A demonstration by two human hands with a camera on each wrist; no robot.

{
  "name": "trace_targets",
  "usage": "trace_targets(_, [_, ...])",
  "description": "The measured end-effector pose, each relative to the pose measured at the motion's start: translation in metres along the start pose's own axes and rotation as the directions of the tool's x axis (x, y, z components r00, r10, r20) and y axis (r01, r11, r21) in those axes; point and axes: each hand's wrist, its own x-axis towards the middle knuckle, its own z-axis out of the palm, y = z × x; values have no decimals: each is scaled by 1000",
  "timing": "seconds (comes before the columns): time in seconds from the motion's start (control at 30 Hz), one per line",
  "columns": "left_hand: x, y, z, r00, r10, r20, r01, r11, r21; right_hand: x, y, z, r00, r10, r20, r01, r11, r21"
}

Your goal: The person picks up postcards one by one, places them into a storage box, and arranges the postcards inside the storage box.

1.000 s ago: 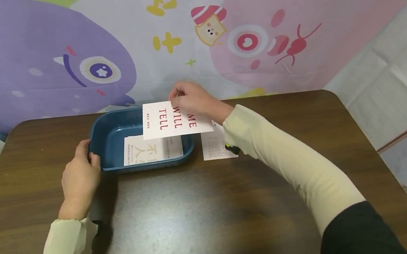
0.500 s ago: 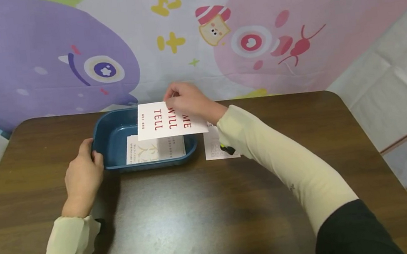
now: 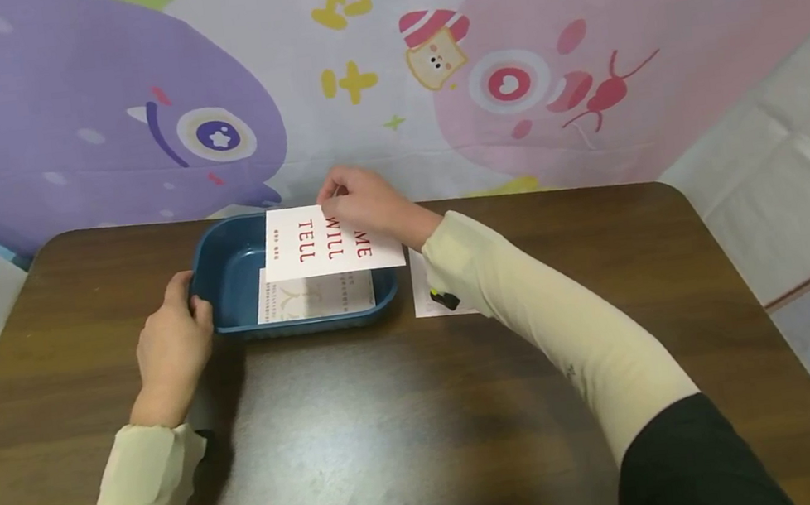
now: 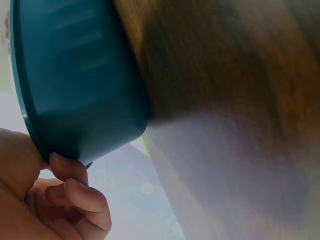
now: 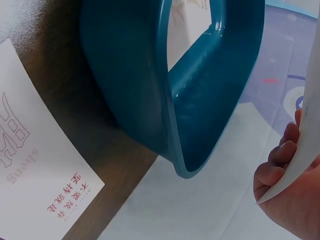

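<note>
My right hand [image 3: 365, 205] pinches the far edge of a white card [image 3: 292, 249] with red lettering and holds it above a blue rectangular tub [image 3: 224, 260]. In the right wrist view the fingers [image 5: 285, 150] curl at the edge of this card, seen nearly side-on. Inside the tub lies another printed card [image 3: 350, 294], partly covered by the held one. My left hand [image 3: 174, 345] grips the tub's left end; in the left wrist view its fingers [image 4: 70, 167] are curled at the tub's rim [image 4: 22, 107]. Right of the tub lies a card [image 5: 35, 165] with red and outlined writing, partly hidden by the right forearm in the head view.
The tub stands near the back edge of a dark wooden table [image 3: 411, 435]. Behind it hangs a cartoon-printed cloth [image 3: 377, 143] with a purple and a pink figure. Pale panels [image 3: 777, 160] rise at the right side.
The right hand has moved slightly left with the red-lettered card, which covers more of the tub and the card inside. My left hand keeps its hold on the tub. The head view has shifted a little.
</note>
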Motion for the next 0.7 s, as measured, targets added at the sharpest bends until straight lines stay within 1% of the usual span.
trace_targets(0.17, [0,1,0,1000,0,-5,0,1000,-5,0,-1,2,1000,-5,3,5,1000,-1])
trace_targets(0.37, [1,2,0,1000,-3,5,3,1000,-11,0,-3,5,1000,-18,3,18,1000,-9])
trace_targets(0.7, [1,1,0,1000,-25,-6,25,1000,-6,7,-3,16,1000,12,12,-11,1000,-28])
